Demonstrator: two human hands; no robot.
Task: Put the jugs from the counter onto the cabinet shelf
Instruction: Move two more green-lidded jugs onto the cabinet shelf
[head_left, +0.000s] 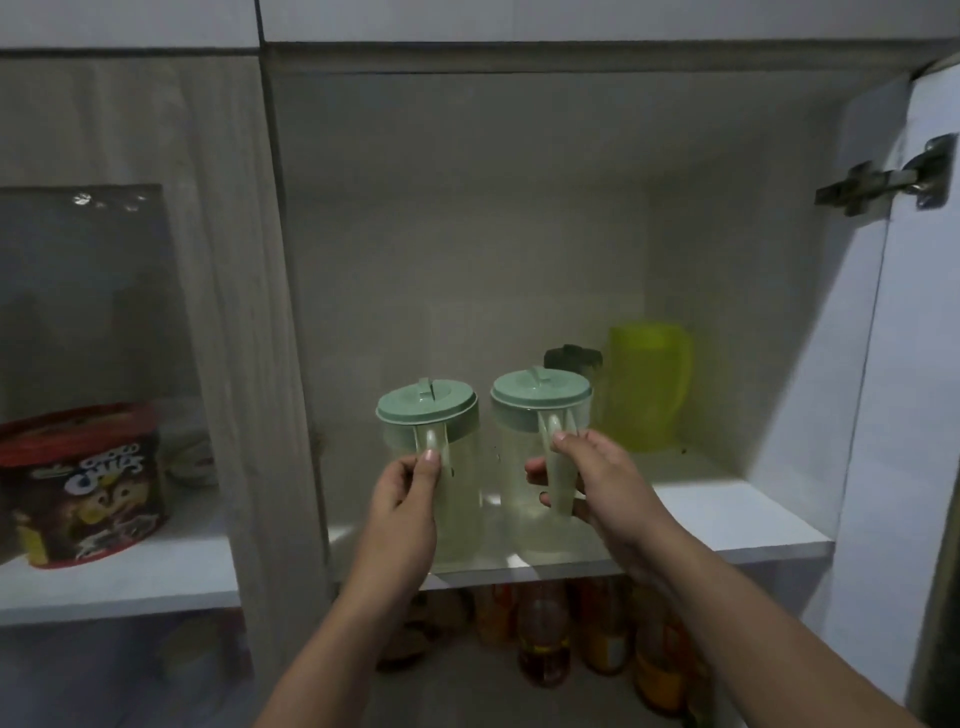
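Two clear jugs with green lids are gripped by their handles, one per hand, at the front edge of the cabinet shelf (727, 525). The left hand (402, 499) is clenched round the handle of the left jug (441, 467), thumb laid along the handle top. The right hand (592, 483) grasps the handle of the right jug (530, 457), thumb on top and fingers curled beneath. Both handles face the person, which suits a straight push inward without twisting the wrist.

Both jugs stand upright, side by side, close but not visibly touching. Their bases appear to rest at or just above the shelf surface; contact cannot be confirmed.

At 1 o'clock from the right jug, further back on the same shelf, stands one yellow-green pitcher (647, 384), with one dark-lidded container (574, 358) just beside it at its 9 o'clock. Placing the held pair in front leaves these undisturbed.

At 9 o'clock, in the adjacent compartment, stands one cereal tub (85, 488) with one dark pouch (83, 291) behind it. At 6 o'clock, below the shelf, several bottles (543, 634) stand; the exact count is unclear.
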